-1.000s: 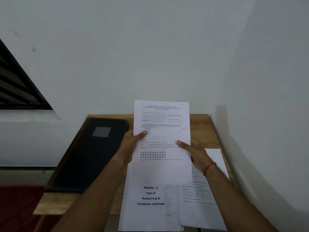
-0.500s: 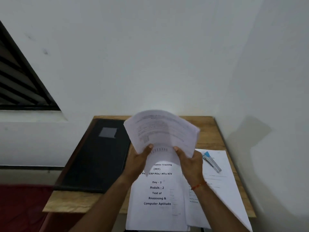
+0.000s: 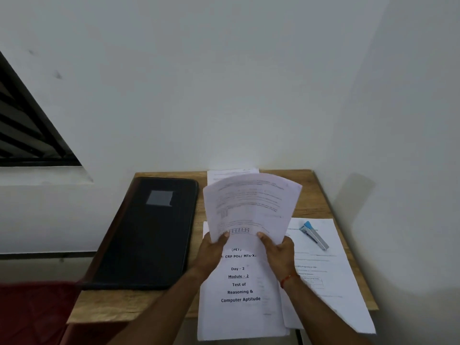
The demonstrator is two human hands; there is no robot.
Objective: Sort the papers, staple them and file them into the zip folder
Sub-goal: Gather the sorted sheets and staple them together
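Papers (image 3: 251, 202), small print illegible

- Zip folder (image 3: 146, 232): tabletop (image 3: 316, 195), 9 o'clock side.
- Titled stack (image 3: 239, 317): 6 o'clock, overhanging near edge.
- Second stack (image 3: 331, 282): at its 3 o'clock; stapler (image 3: 314, 235) on top.
- Loose sheet (image 3: 224, 173): 12 o'clock edge, behind raised sheets (image 3: 251, 205).

What is hidden or unreadable

The small print on the held sheets (image 3: 251, 205) is blurred. These sheets cover the top lines of the cover page (image 3: 239, 290) and most of a far sheet (image 3: 231, 174). The fingers of the left hand (image 3: 211, 250) and right hand (image 3: 278, 252) are behind them; only the thumbs show. Text on the right paper (image 3: 323, 282) is too small. The window (image 3: 25, 135) is cut by the left edge.
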